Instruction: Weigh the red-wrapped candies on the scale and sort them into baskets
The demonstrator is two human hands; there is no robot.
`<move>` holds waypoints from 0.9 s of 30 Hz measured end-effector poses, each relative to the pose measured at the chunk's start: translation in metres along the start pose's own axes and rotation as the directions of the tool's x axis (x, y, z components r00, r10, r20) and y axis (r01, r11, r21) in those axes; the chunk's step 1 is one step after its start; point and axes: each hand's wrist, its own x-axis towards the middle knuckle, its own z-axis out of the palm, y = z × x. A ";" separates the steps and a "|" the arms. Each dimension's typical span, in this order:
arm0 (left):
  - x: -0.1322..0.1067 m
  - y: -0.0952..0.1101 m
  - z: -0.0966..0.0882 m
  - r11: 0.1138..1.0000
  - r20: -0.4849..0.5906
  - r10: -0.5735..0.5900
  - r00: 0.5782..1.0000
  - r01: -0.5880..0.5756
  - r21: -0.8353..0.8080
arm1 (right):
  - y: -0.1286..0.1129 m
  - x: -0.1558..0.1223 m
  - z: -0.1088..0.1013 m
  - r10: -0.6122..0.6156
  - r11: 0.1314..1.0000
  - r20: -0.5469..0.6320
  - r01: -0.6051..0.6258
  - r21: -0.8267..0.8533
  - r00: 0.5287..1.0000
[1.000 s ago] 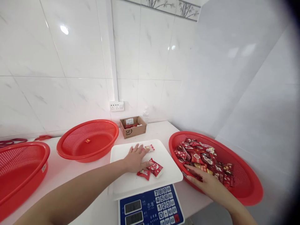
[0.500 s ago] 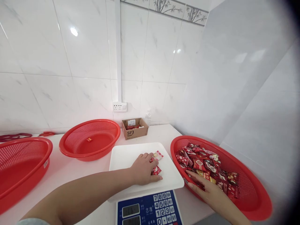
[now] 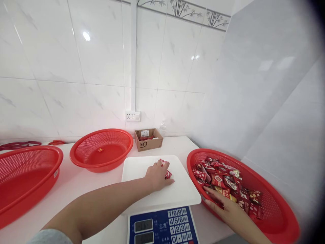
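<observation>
On the white pan (image 3: 142,166) of a weighing scale, my left hand (image 3: 157,177) has its fingers curled round a few red and pink wrapped candies (image 3: 168,174), partly hidden under them. At the near-left rim of a red oval basket (image 3: 279,210), my right hand (image 3: 225,206) lies with its visible fingers stretched out and apart. They rest across the rim and reach over the heap of mostly red wrapped candies (image 3: 231,183) inside. I see nothing held in that hand.
The scale's blue keypad (image 3: 177,225) faces me. A red basket (image 3: 101,164) with one small packet stands behind left, another red basket (image 3: 30,189) at far left. A cardboard box (image 3: 149,145) sits near the wall. Red strips (image 3: 20,145) lie at the back left.
My left hand has closed in on the candies on the pan, which now lie bunched under its fingers. My right hand stays at the basket rim. The view has shifted slightly.
</observation>
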 end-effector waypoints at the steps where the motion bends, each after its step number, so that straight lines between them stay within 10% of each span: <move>1: 0.000 0.000 -0.001 1.000 0.000 -0.002 1.000 0.002 0.002 | 0.001 0.000 0.001 -0.001 1.000 -0.003 0.001 -0.001 1.000; 18: -0.001 -0.024 0.000 0.984 -0.078 0.128 0.989 -0.137 -0.116 | 0.006 0.004 0.002 -0.016 1.000 -0.009 0.016 -0.014 1.000; 27: -0.011 -0.094 -0.062 0.990 -0.261 -0.093 0.961 0.061 -0.127 | 0.011 0.007 0.004 -0.050 0.998 -0.028 0.049 -0.029 0.998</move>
